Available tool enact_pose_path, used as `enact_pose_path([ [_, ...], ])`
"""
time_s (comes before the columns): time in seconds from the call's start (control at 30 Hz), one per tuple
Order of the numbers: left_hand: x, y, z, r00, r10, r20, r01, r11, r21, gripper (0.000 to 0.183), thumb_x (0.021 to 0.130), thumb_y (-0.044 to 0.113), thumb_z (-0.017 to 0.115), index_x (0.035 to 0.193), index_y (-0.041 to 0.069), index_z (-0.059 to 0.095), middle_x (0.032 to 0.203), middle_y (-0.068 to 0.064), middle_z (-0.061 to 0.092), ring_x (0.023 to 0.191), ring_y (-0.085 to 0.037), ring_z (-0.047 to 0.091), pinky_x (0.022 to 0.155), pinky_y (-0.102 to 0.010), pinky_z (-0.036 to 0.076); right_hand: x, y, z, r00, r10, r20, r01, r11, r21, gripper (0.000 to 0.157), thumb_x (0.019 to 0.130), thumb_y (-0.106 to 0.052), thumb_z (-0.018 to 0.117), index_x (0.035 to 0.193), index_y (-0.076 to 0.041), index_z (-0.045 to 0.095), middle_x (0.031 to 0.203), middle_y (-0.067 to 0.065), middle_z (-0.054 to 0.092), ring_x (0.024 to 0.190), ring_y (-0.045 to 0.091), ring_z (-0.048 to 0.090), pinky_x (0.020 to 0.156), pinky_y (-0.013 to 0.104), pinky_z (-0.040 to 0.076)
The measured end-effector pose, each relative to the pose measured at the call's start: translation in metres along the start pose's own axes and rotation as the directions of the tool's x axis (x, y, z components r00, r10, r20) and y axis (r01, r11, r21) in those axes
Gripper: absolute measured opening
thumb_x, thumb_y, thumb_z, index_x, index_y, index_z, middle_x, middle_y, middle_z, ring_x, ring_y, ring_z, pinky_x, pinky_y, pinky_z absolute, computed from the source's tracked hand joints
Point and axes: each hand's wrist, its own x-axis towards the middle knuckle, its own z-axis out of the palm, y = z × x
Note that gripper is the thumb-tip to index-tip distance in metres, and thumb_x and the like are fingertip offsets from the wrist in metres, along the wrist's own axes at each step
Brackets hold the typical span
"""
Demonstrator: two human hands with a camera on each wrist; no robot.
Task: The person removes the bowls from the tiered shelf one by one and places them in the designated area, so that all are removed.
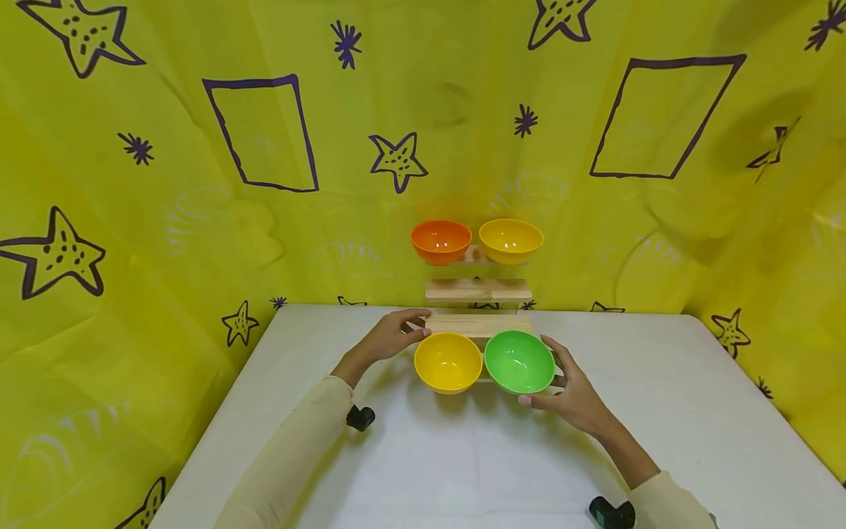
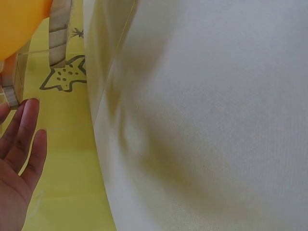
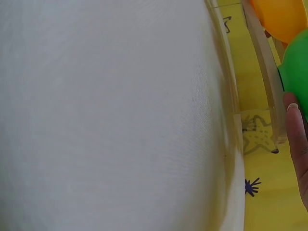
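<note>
A green bowl (image 1: 520,361) sits at the right of the lowest level of a wooden tiered stand (image 1: 479,289). My right hand (image 1: 573,393) holds its right side, thumb at the front and fingers along the far side. In the right wrist view a finger lies against the green bowl (image 3: 296,72). Beside it on the left is a yellow bowl (image 1: 448,363). My left hand (image 1: 390,336) is at the left end of the stand, close to that yellow bowl. The left wrist view shows its fingers extended, fingertips at a wooden plank's end (image 2: 13,91).
On the top tier stand an orange bowl (image 1: 440,242) and another yellow bowl (image 1: 511,242). The stand is on a white table (image 1: 423,470), near its back edge. Behind and at the sides hangs a yellow curtain (image 1: 463,169) with drawn stars.
</note>
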Motion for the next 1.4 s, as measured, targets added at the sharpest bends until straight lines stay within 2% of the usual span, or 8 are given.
enact_pose_path([
  [0.83,0.0,-0.002,-0.001,1.0,0.007,0.008,-0.007,1.0,-0.004,0.049,0.099,0.031,0.065,0.145,0.016,0.056,0.128,-0.01,0.068,0.102,-0.023,0.065,0.087,-0.035,0.054,0.001,0.0,-0.001,1.0,0.011,0.0,-0.011,0.999,0.041,0.106,0.077,-0.008,0.086,0.159,-0.011,0.019,0.152,0.03,0.033,0.105,0.042,0.065,0.072,0.03,0.057],
  [1.4,0.001,-0.002,-0.001,1.0,-0.002,0.013,0.002,1.0,0.002,0.049,0.099,0.032,0.065,0.145,0.017,0.056,0.128,-0.01,0.068,0.102,-0.023,0.065,0.087,-0.036,0.054,-0.009,0.003,-0.004,1.0,-0.016,-0.006,0.016,0.997,0.078,0.103,0.077,-0.003,0.084,0.158,-0.008,0.021,0.153,0.03,0.029,0.103,0.042,0.065,0.07,0.03,0.059],
])
